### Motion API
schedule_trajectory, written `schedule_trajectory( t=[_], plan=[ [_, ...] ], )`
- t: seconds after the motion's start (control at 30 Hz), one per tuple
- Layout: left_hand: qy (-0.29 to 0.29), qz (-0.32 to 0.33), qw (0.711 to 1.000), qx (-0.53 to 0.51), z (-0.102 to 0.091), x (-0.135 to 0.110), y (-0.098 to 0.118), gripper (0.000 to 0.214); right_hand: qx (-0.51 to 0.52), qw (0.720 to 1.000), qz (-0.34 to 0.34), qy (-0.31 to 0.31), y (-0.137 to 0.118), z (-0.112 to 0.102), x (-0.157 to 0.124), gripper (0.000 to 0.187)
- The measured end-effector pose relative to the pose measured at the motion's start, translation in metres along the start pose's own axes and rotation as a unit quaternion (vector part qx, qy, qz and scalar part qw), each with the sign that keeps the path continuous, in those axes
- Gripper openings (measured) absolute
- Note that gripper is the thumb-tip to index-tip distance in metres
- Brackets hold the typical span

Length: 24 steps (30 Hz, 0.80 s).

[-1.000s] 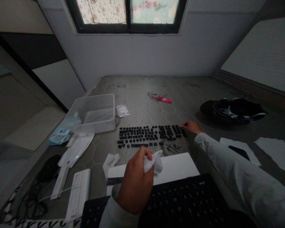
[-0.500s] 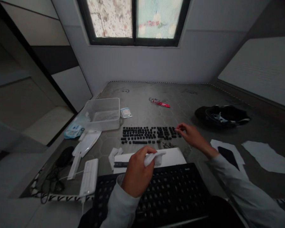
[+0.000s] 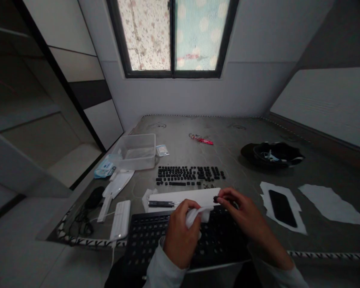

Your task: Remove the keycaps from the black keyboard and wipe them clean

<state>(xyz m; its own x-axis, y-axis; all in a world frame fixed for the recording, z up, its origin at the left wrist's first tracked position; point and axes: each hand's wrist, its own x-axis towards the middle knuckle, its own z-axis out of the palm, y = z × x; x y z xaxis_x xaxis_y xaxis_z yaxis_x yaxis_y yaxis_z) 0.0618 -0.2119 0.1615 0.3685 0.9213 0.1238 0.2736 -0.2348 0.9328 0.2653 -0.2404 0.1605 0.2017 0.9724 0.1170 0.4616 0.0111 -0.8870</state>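
Note:
My left hand (image 3: 180, 232) is closed around a white wipe (image 3: 198, 214), held over the black keyboard frame (image 3: 156, 236) in front of me. My right hand (image 3: 243, 214) pinches a small black keycap (image 3: 216, 199) next to the wipe. Several loose black keycaps (image 3: 189, 176) lie in rows farther back on the grey table (image 3: 222, 140). A white sheet (image 3: 183, 197) lies between the keycaps and the keyboard frame.
A clear plastic tub (image 3: 136, 151) stands at the left. A black mouse (image 3: 94, 197) with cable and white packets (image 3: 120, 214) sit left of the keyboard. A black phone (image 3: 281, 208) rests on paper at right. A dark cap (image 3: 271, 154) and a red wrapper (image 3: 201, 139) lie farther back.
My right hand has drawn back from the far right end of the keycap rows to the wipe, now pinching a keycap. The camera has tilted up and pulled back.

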Motion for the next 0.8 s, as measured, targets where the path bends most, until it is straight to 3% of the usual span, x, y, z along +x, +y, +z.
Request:
schedule_trajectory(
  t=[0.13,0.4,0.57,0.8],
  plan=[
    [0.035,-0.034,0.999,-0.004,-0.002,0.006,-0.010,0.011,0.045,0.999,0.018,0.004,-0.001,0.008,-0.003,0.019],
    [0.020,-0.068,0.991,-0.114,-0.008,0.025,-0.021,0.019,0.139,0.984,0.022,-0.108,-0.007,0.035,-0.007,0.016],
    [0.002,-0.069,0.994,-0.090,-0.011,0.033,-0.027,0.019,0.179,0.976,0.031,-0.118,-0.006,0.044,0.002,0.016],
    [0.036,-0.056,0.996,-0.054,-0.012,0.051,-0.019,0.015,0.239,0.963,0.042,-0.118,-0.001,0.048,0.009,0.019]
  ],
)
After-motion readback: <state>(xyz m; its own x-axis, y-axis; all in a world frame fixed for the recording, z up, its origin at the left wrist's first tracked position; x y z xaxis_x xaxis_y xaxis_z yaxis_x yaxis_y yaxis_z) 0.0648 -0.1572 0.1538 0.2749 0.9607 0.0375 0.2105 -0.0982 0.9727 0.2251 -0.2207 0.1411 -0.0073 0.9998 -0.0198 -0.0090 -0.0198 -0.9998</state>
